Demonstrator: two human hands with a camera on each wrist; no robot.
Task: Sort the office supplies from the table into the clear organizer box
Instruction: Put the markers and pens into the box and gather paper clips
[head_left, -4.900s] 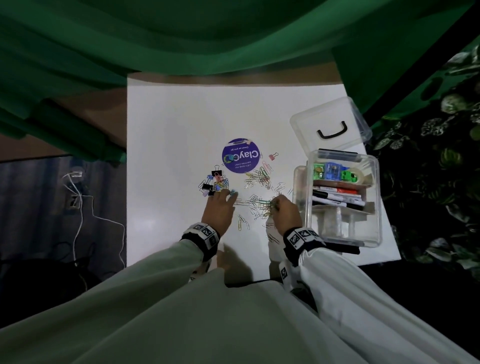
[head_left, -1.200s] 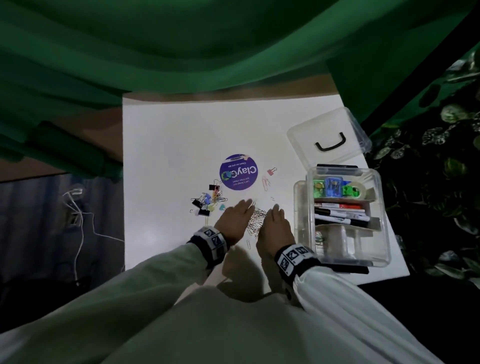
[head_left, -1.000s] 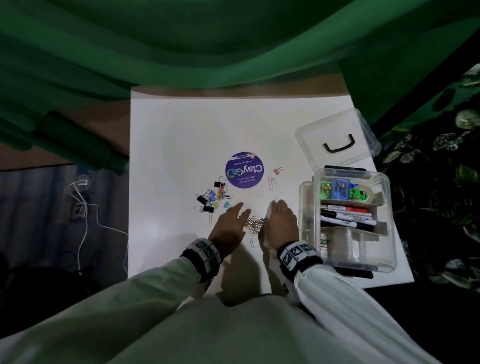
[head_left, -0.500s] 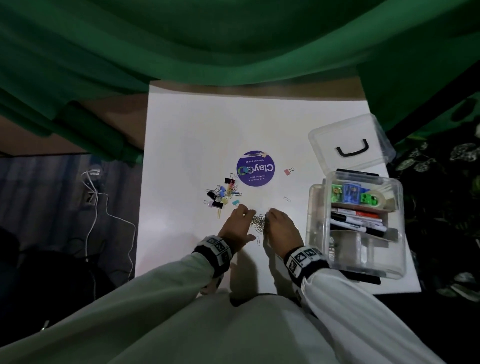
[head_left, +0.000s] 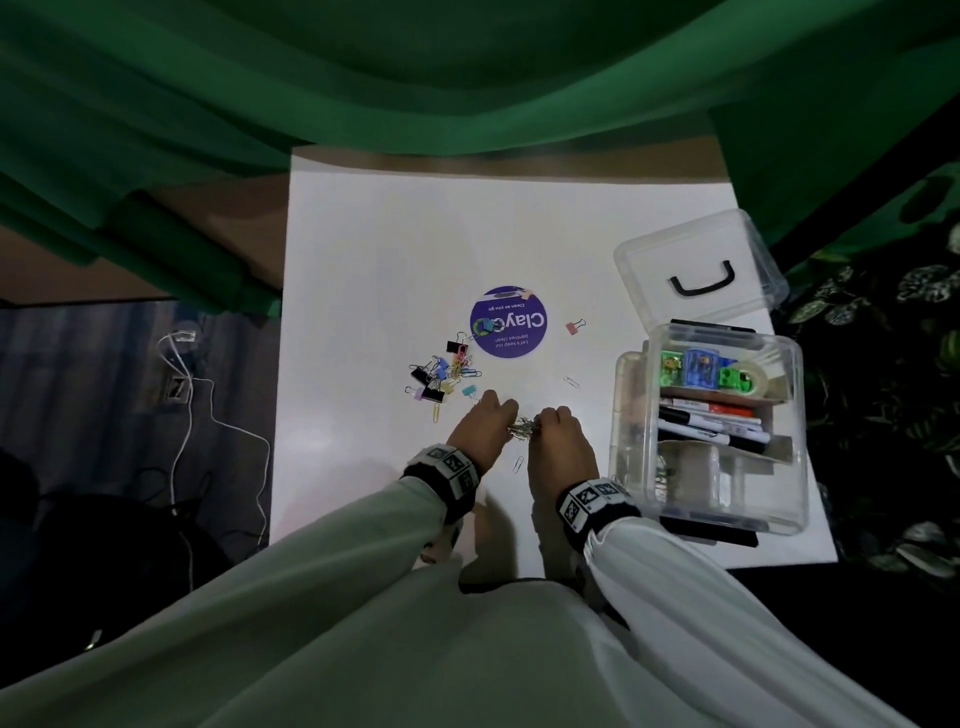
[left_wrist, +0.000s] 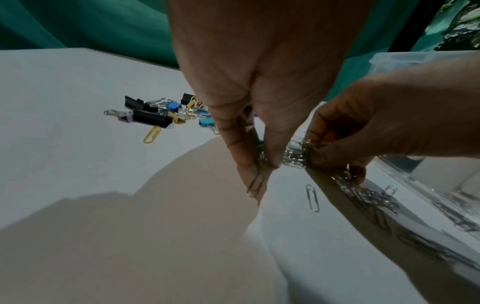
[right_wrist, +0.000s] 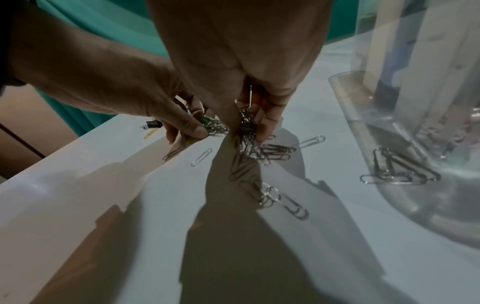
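Note:
A bunch of silver paper clips (head_left: 522, 428) sits between my two hands on the white table (head_left: 415, 234). My left hand (head_left: 480, 431) pinches one side of the bunch (left_wrist: 293, 156). My right hand (head_left: 558, 441) grips the other side, clips (right_wrist: 249, 131) hanging from its fingers just above the table. The clear organizer box (head_left: 779, 519) stands to the right, with markers (head_left: 711, 423) and green and blue items inside. Colored binder clips (head_left: 441, 374) lie left of my hands. Loose clips (right_wrist: 201, 157) lie underneath.
The box's clear lid (head_left: 696, 270) with a black handle lies behind it. A purple round sticker (head_left: 509, 322) is mid-table, a pink binder clip (head_left: 573, 327) beside it. Green cloth (head_left: 467, 78) hangs at the back. Cables (head_left: 197, 405) lie on the floor at left.
The scattered paper clips have been swept together into one bunch. Both hands have closed in on it and now pinch it, slightly lifted.

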